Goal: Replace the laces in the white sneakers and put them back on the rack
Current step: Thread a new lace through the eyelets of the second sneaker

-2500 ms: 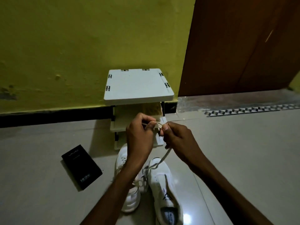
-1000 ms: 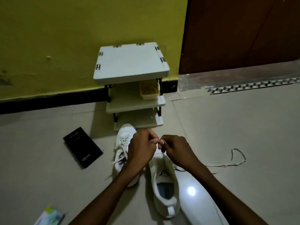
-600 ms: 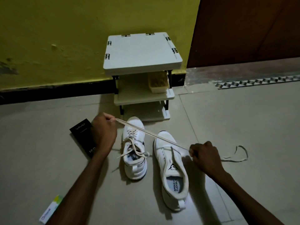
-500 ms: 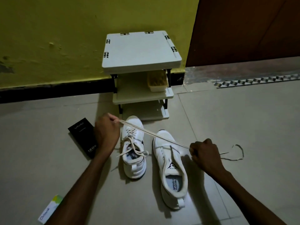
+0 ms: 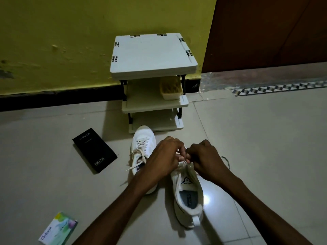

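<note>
Two white sneakers stand on the floor before a small white rack. The left sneaker is laced, its lace ends loose on the tiles. The right sneaker lies with its heel toward me. My left hand and my right hand meet over the right sneaker's front and pinch a cream lace at the eyelets. Both hands hide the sneaker's toe. A bit of the lace's tail shows on the floor beyond my right hand.
A black phone box lies left of the sneakers. A small green and white packet sits at the lower left. A cream tub stands on the rack's middle shelf. Yellow wall and brown door stand behind.
My hands, which held the lace stretched wide apart half a second ago, have come together over the front of the right sneaker. The lace is no longer taut across both shoes.
</note>
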A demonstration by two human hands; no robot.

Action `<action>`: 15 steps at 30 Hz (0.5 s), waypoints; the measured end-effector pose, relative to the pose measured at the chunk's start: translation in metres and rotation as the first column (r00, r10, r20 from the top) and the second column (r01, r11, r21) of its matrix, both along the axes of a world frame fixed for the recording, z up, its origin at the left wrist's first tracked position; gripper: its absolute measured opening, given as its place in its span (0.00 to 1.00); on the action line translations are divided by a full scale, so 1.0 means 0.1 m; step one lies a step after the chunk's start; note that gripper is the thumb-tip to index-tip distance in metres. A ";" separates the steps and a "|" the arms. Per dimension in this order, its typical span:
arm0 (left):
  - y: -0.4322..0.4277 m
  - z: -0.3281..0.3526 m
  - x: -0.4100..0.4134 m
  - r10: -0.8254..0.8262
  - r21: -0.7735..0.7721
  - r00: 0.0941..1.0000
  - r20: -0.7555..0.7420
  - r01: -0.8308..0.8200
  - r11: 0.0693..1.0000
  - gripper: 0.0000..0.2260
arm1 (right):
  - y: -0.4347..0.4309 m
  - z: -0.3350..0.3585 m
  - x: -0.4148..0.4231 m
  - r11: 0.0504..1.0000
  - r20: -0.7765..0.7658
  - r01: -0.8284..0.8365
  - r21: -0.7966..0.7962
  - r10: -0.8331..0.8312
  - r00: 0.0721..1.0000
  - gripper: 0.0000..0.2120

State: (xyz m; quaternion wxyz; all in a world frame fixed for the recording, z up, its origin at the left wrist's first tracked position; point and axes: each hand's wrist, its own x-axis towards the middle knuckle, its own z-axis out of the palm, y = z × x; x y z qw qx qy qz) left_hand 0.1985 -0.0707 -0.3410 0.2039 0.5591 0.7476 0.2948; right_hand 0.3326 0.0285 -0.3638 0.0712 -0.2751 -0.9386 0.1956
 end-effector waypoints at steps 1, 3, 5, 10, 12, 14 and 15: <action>0.00 0.01 0.01 -0.015 -0.016 1.000 -0.013 0.015 1.000 0.06 | 0.00 0.02 -0.02 1.000 0.012 0.000 0.014 0.000 1.000 0.09; 0.00 0.02 0.03 -0.024 -0.017 0.998 -0.064 0.023 1.000 0.05 | -0.01 0.07 -0.03 0.999 0.038 -0.010 0.037 0.008 0.999 0.08; -0.01 0.07 0.04 -0.037 -0.026 0.993 -0.113 0.035 0.999 0.06 | 0.00 0.10 -0.04 0.998 0.072 -0.027 0.062 0.023 0.997 0.06; -0.03 0.05 0.01 -0.057 -0.064 0.997 -0.045 0.054 0.997 0.07 | 0.00 0.08 -0.03 0.998 0.139 -0.057 0.022 0.054 0.989 0.06; -0.03 0.01 0.00 -0.036 -0.049 0.999 0.009 0.037 0.998 0.05 | 0.01 0.06 -0.02 0.998 0.146 -0.063 0.002 0.062 0.987 0.07; -0.05 -0.01 -0.02 -0.002 -0.042 1.000 0.019 0.003 0.999 0.06 | 0.02 0.05 -0.01 0.998 0.144 -0.059 0.006 0.058 0.988 0.09; -0.07 -0.02 -0.06 0.024 -0.027 1.000 0.017 -0.024 0.999 0.07 | 0.04 0.03 0.00 0.998 0.148 -0.052 0.018 0.049 0.988 0.10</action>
